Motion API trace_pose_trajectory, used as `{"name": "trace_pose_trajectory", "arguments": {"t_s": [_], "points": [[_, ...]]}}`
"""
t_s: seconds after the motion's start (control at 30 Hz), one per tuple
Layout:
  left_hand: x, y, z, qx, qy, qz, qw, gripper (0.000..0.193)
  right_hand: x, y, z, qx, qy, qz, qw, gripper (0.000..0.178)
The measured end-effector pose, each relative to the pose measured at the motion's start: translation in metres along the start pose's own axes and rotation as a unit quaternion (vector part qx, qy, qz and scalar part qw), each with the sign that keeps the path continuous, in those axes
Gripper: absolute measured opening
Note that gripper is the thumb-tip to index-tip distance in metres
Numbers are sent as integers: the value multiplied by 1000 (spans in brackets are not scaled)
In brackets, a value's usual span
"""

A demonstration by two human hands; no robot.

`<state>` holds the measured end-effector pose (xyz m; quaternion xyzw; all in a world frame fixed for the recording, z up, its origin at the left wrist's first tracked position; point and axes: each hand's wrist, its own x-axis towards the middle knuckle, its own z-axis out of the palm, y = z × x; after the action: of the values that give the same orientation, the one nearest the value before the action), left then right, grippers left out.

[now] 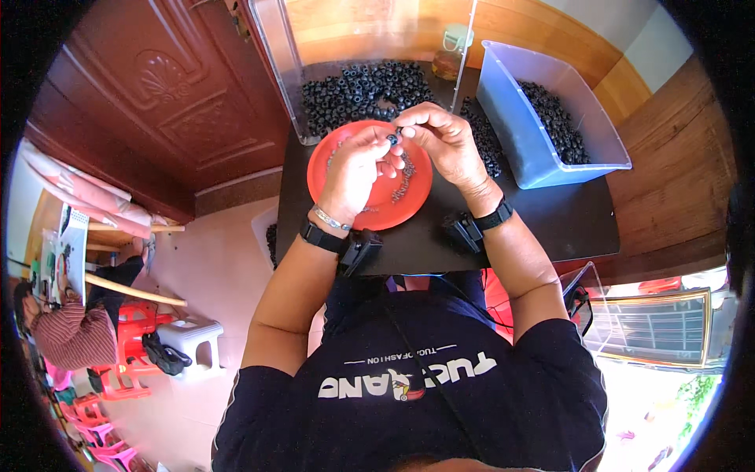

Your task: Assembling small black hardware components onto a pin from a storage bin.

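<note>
Over a round orange-red plate [321,177], my two hands meet close together. My left hand [351,169] is closed with a small round black plastic part [392,140] between thumb and fingers. My right hand [448,145] pinches at the same spot with thumb and forefinger; a tiny dark piece shows at its fingertips, too small to name. Small silvery metal pieces [403,187] lie scattered on the plate under the hands. Just behind the plate, many similar black parts [362,90] fill the bottom of a clear plastic bin [289,79].
A translucent bluish bin [543,175] holding black parts stands at the table's right. Loose black parts [481,138] lie between the bins on the dark table [550,228]. A lidded jar [450,59] stands behind. Far left, another person [75,338] sits near stools [193,346].
</note>
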<state>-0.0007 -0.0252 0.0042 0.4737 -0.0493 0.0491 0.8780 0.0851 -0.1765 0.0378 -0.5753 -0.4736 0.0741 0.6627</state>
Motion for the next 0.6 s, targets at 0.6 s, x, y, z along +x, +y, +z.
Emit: {"name": "trace_pose_trajectory", "arguments": {"t_s": [0.6], "points": [[-2,3,5,3,-22,5,1000,17,1,2,-4,-58,-55,-35,996,13]]}}
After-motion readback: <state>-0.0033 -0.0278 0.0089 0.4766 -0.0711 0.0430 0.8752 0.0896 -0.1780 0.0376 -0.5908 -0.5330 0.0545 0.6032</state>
